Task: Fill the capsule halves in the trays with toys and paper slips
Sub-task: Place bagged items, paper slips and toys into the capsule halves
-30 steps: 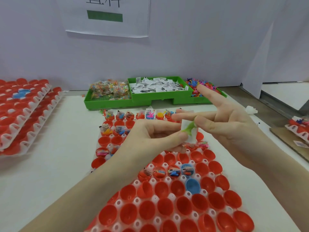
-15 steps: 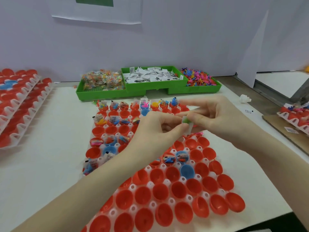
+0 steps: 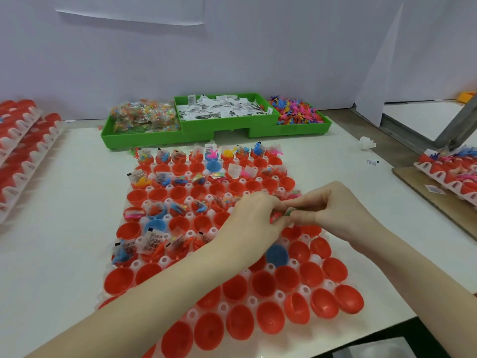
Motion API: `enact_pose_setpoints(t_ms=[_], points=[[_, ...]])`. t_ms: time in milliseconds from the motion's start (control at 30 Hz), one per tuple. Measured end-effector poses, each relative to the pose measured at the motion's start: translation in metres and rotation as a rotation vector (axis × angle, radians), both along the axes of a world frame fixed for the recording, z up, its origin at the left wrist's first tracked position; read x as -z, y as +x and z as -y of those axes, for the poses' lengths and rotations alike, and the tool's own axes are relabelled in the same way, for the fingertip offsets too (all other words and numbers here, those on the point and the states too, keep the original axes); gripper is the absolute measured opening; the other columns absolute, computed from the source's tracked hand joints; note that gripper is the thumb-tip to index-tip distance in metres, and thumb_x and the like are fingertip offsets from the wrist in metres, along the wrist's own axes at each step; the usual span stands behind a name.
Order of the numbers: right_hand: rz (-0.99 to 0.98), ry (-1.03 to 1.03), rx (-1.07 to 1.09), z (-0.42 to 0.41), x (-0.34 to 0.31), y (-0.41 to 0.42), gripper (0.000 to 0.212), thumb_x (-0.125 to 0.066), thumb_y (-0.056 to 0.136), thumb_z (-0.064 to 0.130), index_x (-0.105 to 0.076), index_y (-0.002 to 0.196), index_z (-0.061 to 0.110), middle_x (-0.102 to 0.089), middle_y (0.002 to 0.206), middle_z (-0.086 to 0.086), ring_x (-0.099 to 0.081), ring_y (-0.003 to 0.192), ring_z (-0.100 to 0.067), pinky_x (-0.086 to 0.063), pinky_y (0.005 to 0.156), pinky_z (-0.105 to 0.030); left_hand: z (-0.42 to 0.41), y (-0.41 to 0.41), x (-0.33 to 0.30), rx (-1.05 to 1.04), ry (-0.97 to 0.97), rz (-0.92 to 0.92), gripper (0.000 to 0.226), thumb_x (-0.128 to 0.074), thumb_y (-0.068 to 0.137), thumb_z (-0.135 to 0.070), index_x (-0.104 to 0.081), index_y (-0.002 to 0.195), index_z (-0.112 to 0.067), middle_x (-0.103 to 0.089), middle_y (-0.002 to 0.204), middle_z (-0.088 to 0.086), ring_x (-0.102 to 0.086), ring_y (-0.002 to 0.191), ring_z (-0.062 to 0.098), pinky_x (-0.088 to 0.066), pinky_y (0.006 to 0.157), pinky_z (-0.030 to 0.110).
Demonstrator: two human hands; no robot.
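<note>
A white tray [image 3: 260, 301] of red capsule halves, with a few blue ones [image 3: 276, 255], lies in front of me. Alternate rows hold toys and paper slips; the near rows are bare. My left hand [image 3: 254, 218] and my right hand [image 3: 333, 206] meet over the tray's right middle. Together they pinch a small green toy wrapped in a white paper slip [image 3: 289, 211]. A green bin at the back holds bagged toys [image 3: 144, 118], paper slips [image 3: 222, 108] and loose coloured toys [image 3: 296, 112].
Stacked trays of red capsules [image 3: 23, 151] stand at the left edge. Another filled tray [image 3: 449, 171] rests on cardboard at the right. A crumpled white scrap [image 3: 367, 143] and a small label [image 3: 371, 162] lie on the white table.
Both hands have dropped from chest height to just above the tray's right middle. The right fingers, spread a second ago, have closed on the toy and slip, which are now mostly hidden.
</note>
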State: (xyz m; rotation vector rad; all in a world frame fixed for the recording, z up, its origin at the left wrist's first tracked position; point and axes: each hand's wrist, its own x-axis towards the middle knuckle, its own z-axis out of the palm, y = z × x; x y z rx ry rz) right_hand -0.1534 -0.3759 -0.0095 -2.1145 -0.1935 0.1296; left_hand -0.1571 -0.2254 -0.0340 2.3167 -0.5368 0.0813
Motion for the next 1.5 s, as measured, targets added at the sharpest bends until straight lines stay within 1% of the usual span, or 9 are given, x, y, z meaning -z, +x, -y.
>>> enact_pose_setpoints(t_ms=[200,367,467,667,867,1033,1133,1300,1500], points=[[-0.011,0.080,0.019,0.003,0.006,-0.005,0.030,-0.070,0.072,-0.009,-0.073,0.077,0.020,-0.073,0.076,0.000,-0.069,0.073,-0.009,-0.054,0.069,-0.015,-0.003,-0.004,-0.003,-0.045,0.204,0.136,0.033,-0.058,0.084,-0.043,-0.067,0.110,-0.025,-0.067,0.100,-0.006,-0.054,0.100,0.013,-0.041,0.091,0.032],[0.124,-0.097,0.006,0.003,0.010,-0.011,0.031,-0.071,0.071,-0.008,-0.073,0.069,0.023,-0.067,0.060,0.018,-0.067,0.069,-0.004,-0.052,0.070,-0.012,-0.009,-0.007,-0.002,-0.002,0.349,0.200,0.047,-0.057,0.081,-0.048,-0.055,0.122,-0.025,-0.059,0.113,-0.012,-0.042,0.110,0.011,-0.024,0.086,0.027],[0.270,-0.230,-0.034,0.000,0.015,-0.014,0.023,-0.072,0.069,-0.007,-0.077,0.075,0.015,-0.061,0.060,0.025,-0.062,0.072,0.002,-0.044,0.070,-0.004,-0.010,-0.011,0.001,0.021,0.448,0.258,0.045,-0.048,0.082,-0.058,-0.063,0.110,-0.026,-0.056,0.111,-0.013,-0.038,0.108,0.010,-0.021,0.086,0.028],[0.362,-0.518,-0.129,0.000,0.019,-0.012,0.018,-0.069,0.071,-0.002,-0.074,0.080,0.013,-0.068,0.073,0.006,-0.056,0.071,-0.006,-0.034,0.070,-0.004,-0.009,-0.012,0.004,0.036,0.483,0.287,0.041,-0.044,0.085,-0.054,-0.067,0.101,-0.025,-0.055,0.106,-0.011,-0.038,0.104,0.010,-0.017,0.082,0.027],[0.364,-0.769,-0.200,-0.009,0.010,-0.008,0.013,-0.063,0.076,0.006,-0.073,0.081,0.014,-0.063,0.082,0.002,-0.058,0.081,-0.019,-0.044,0.072,-0.027,-0.008,-0.013,0.006,0.048,0.490,0.321,0.040,-0.044,0.085,-0.052,-0.067,0.101,-0.023,-0.056,0.102,-0.009,-0.039,0.103,0.012,-0.018,0.084,0.028],[0.276,-0.992,-0.202,-0.024,0.001,-0.005,0.007,-0.051,0.076,0.007,-0.052,0.075,0.013,-0.042,0.067,0.003,-0.042,0.071,-0.020,-0.030,0.053,-0.025,-0.008,-0.012,0.011,0.046,0.487,0.330,0.042,-0.045,0.084,-0.054,-0.067,0.102,-0.024,-0.056,0.103,-0.009,-0.039,0.102,0.012,-0.018,0.083,0.028],[0.251,-1.007,-0.229,-0.027,-0.001,-0.003,0.013,-0.050,0.075,0.006,-0.046,0.066,0.014,-0.039,0.062,0.003,-0.040,0.062,-0.020,-0.025,0.045,-0.022,-0.009,-0.014,0.009,0.044,0.467,0.324,0.043,-0.045,0.084,-0.055,-0.067,0.102,-0.023,-0.056,0.105,-0.010,-0.040,0.102,0.011,-0.017,0.083,0.029],[0.171,-0.816,-0.199,-0.010,-0.001,0.007,0.015,-0.073,0.067,0.016,-0.073,0.081,0.022,-0.061,0.063,0.013,-0.060,0.067,-0.008,-0.049,0.063,-0.023,-0.029,-0.014,-0.014,-0.024,0.258,0.458,0.036,-0.051,0.077,-0.053,-0.072,0.086,-0.025,-0.066,0.088,-0.011,-0.055,0.089,0.011,-0.025,0.082,0.031],[-0.017,-0.560,-0.281,0.006,-0.007,0.016,0.023,-0.082,0.060,0.032,-0.070,0.077,0.043,-0.064,0.069,0.026,-0.056,0.076,0.014,-0.042,0.064,-0.006,-0.107,0.026,-0.052,-0.293,-0.116,0.483,0.017,-0.055,0.077,-0.049,-0.063,0.071,-0.035,-0.060,0.073,-0.021,-0.059,0.076,-0.001,-0.044,0.086,0.036]])
